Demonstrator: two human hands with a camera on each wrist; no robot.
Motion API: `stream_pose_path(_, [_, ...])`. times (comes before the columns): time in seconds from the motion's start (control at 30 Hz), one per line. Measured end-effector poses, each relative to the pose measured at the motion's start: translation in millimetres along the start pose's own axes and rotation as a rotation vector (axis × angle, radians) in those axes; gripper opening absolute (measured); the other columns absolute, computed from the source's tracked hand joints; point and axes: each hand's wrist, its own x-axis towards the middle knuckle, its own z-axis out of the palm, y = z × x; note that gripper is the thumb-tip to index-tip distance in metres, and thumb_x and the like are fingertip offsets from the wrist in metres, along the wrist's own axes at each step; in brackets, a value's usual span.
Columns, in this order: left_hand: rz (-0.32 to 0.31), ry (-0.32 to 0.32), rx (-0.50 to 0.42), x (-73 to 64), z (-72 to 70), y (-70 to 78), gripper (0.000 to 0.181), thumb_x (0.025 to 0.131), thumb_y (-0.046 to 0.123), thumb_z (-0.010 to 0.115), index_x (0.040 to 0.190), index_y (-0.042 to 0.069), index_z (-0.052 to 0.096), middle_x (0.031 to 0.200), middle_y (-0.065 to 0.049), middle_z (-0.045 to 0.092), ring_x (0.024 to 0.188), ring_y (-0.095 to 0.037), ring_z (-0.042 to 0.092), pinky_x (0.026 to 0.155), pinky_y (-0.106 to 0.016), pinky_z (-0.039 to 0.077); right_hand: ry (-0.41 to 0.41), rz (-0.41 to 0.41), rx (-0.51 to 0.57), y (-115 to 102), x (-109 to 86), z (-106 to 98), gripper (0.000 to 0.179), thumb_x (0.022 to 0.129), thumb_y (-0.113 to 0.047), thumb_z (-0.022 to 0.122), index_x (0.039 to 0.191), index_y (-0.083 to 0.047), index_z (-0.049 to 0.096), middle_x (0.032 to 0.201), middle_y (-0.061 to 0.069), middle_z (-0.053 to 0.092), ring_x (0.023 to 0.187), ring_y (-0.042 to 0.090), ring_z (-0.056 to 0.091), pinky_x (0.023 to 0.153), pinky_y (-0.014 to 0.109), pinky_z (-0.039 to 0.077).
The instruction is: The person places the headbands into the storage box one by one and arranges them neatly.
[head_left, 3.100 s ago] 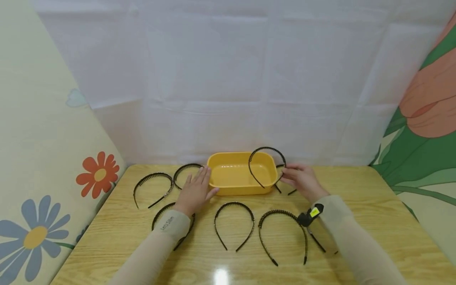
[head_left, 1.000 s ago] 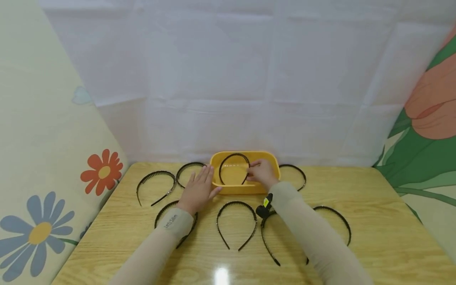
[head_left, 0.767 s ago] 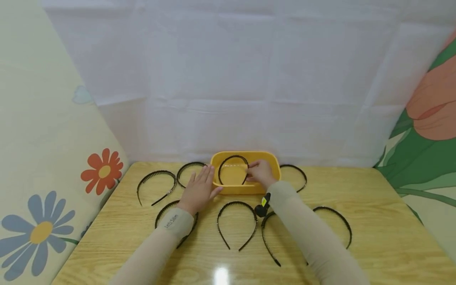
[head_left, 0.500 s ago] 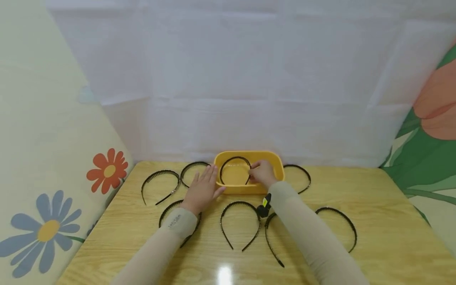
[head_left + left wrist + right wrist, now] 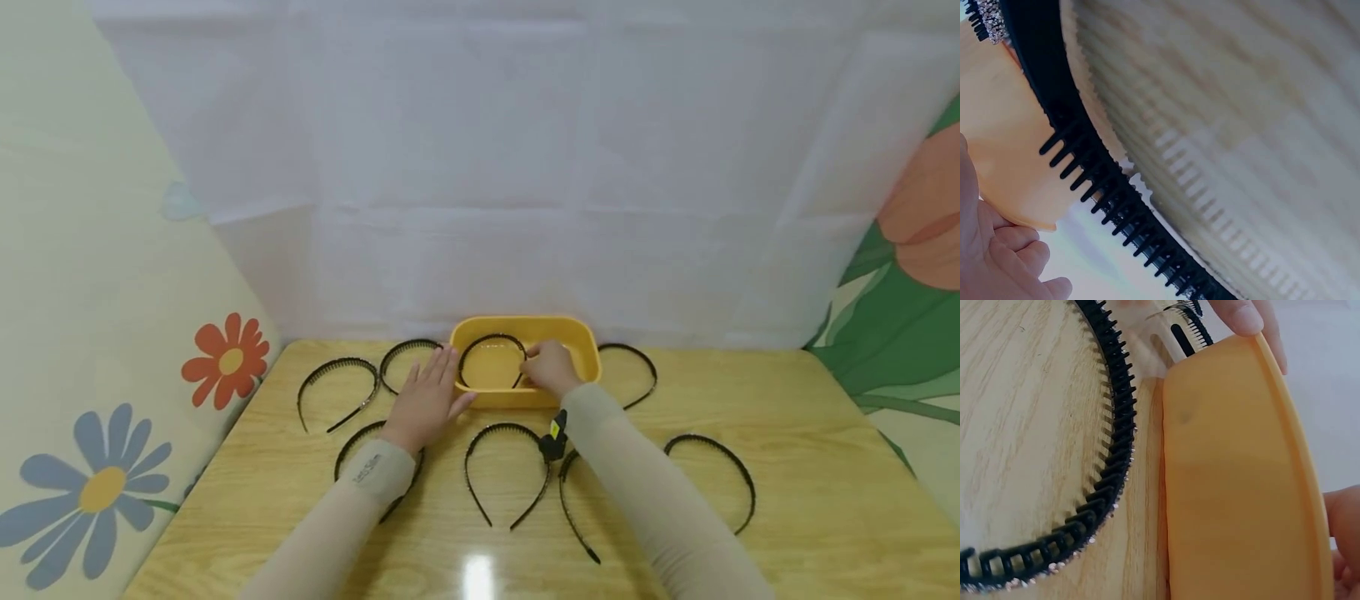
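Observation:
A yellow plastic bin (image 5: 510, 401) stands at the back of the wooden table. My right hand (image 5: 552, 367) reaches down into it, pinching one side of a black toothed headband (image 5: 495, 336), whose arch leans inside the bin's left half. On the bin's left end rests my left hand (image 5: 422, 404), fingers straight along the rim and thumb at the front corner. The right wrist view shows the left thumb (image 5: 1246, 319) on the rim, while the bin's wall (image 5: 1241, 469) hides most of my right hand. A toothed headband (image 5: 1116, 197) crosses the left wrist view.
More black headbands lie on the table: one headband (image 5: 339, 362) at the far left, another headband (image 5: 504, 426) in front of the bin, one headband (image 5: 655, 379) to its right and one (image 5: 750, 487) near the right forearm. A white cloth (image 5: 450, 167) hangs behind.
My right hand has brought the headband leftward from the bin's right end and down into the bin. The headband now sits slightly lower. My left hand has stayed on the rim.

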Motion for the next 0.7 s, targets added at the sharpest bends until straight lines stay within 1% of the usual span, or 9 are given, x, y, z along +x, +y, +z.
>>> stream_pose_path(0.1, [0.003,0.007,0.002,1.3,0.5,-0.6,0.079,0.108,0.05,0.042,0.159,-0.006,0.019,0.165,-0.023,0.019,0.153,-0.038,0.019,0.123,-0.058,0.015,0.014,-0.027,-0.067,0.8,1.2,0.1,0.039,0.095,-0.003,0.064,0.132,0.01,0.061,0.13,0.026,0.063,0.078,0.024,0.071,0.074,0.034,0.062])
stream_pose_path(0.17, [0.005,0.009,-0.003,2.0,1.0,-1.2,0.08,0.107,0.05,0.043,0.159,-0.006,0.019,0.165,-0.023,0.019,0.153,-0.038,0.02,0.123,-0.058,0.015,0.023,-0.049,-0.094,1.7,1.3,-0.3,0.039,0.096,-0.004,0.062,0.133,0.01,0.06,0.129,0.025,0.064,0.082,0.025,0.071,0.074,0.034,0.061])
stream_pose_path(0.27, [0.007,0.009,-0.006,1.8,1.9,-1.8,0.08,0.107,0.05,0.043,0.159,-0.006,0.018,0.165,-0.023,0.018,0.153,-0.038,0.019,0.123,-0.059,0.015,0.029,-0.086,-0.111,2.5,0.3,-0.2,0.039,0.096,-0.003,0.059,0.133,0.009,0.06,0.124,0.024,0.066,0.091,0.028,0.07,0.074,0.035,0.06])
stream_pose_path(0.4, [0.002,0.015,-0.018,1.1,1.3,-1.2,0.079,0.107,0.048,0.044,0.158,-0.007,0.019,0.165,-0.023,0.018,0.153,-0.038,0.018,0.123,-0.059,0.015,0.039,-0.142,-0.108,2.6,-2.5,-0.3,0.037,0.096,-0.004,0.056,0.132,0.006,0.061,0.116,0.021,0.068,0.096,0.03,0.068,0.077,0.037,0.058])
stream_pose_path(0.57, [0.0,0.012,-0.027,2.7,-0.4,-0.2,0.079,0.107,0.048,0.044,0.158,-0.007,0.019,0.165,-0.023,0.018,0.153,-0.038,0.018,0.123,-0.059,0.015,0.082,-0.209,-0.054,1.4,-9.4,-5.0,0.031,0.097,-0.005,0.058,0.126,0.002,0.064,0.108,0.018,0.067,0.094,0.03,0.066,0.076,0.036,0.057])
stream_pose_path(0.63, [0.001,0.007,-0.025,2.3,-0.2,-0.4,0.079,0.108,0.049,0.043,0.159,-0.006,0.018,0.165,-0.022,0.017,0.153,-0.038,0.017,0.123,-0.058,0.014,0.092,-0.223,0.0,1.2,-13.8,-7.0,0.028,0.097,-0.005,0.059,0.123,0.003,0.065,0.105,0.017,0.067,0.092,0.033,0.067,0.073,0.037,0.058])
stream_pose_path(0.7, [0.005,0.013,-0.028,1.9,-0.3,-0.5,0.079,0.108,0.049,0.043,0.159,-0.006,0.019,0.165,-0.023,0.018,0.153,-0.038,0.018,0.123,-0.058,0.014,0.099,-0.233,0.072,1.7,-18.3,-9.3,0.027,0.097,-0.004,0.059,0.122,0.005,0.065,0.103,0.018,0.066,0.091,0.038,0.067,0.074,0.04,0.06])
